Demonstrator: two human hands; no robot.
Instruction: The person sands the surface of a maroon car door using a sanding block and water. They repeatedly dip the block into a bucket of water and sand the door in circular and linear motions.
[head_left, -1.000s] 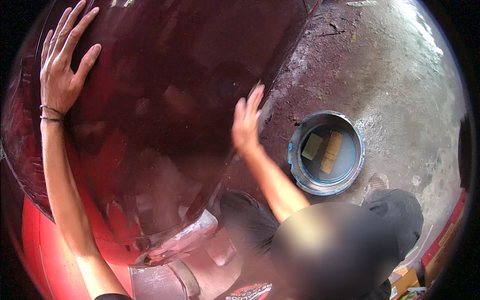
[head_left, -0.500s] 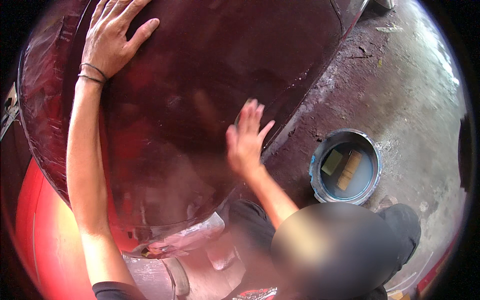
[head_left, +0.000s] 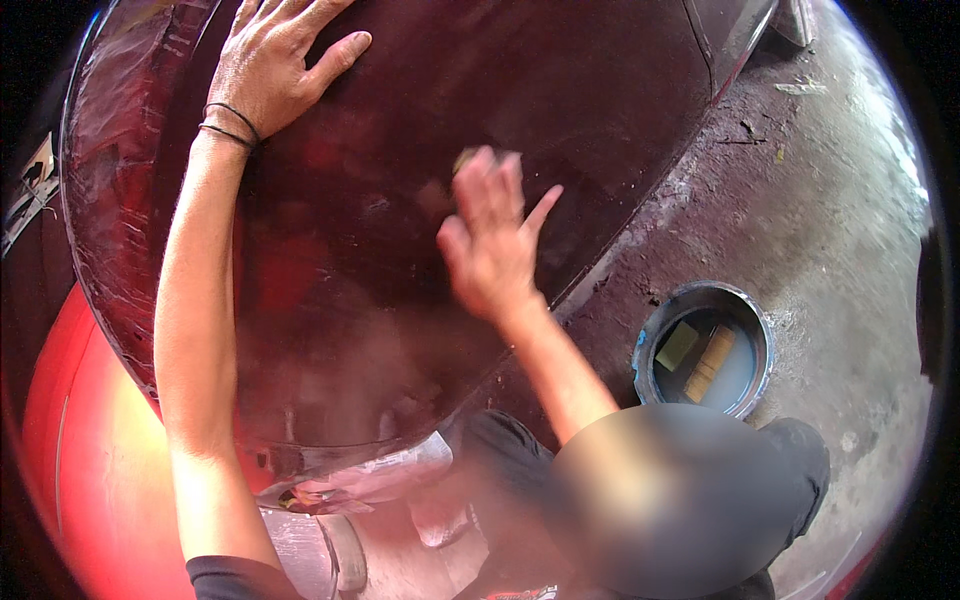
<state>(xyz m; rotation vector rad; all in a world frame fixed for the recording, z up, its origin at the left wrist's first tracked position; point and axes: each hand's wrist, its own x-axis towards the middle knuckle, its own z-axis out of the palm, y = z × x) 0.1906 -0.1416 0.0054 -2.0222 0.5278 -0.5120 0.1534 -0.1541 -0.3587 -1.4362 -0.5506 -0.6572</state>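
Left hand (head_left: 278,72) with fingers spread over one dark red panel (head_left: 380,330); right hand (head_left: 492,235) motion-blurred over it

Right fingers partly apart, one yellowish scrap (head_left: 464,158) at their tips, pinched or not I cannot say; the panel beneath both hands' fingers seems stiff, slick, probably heavy, best steadied palm-flat or by its edge; below and right of the right fingers, one tub (head_left: 766,350) with two blocks (head_left: 678,345)

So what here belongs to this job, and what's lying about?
Likely the job's:
dark red panel
blurred thing by the right hand
basin with green block and tan block inside

Likely lying about:
pale scrap and dark debris on the floor
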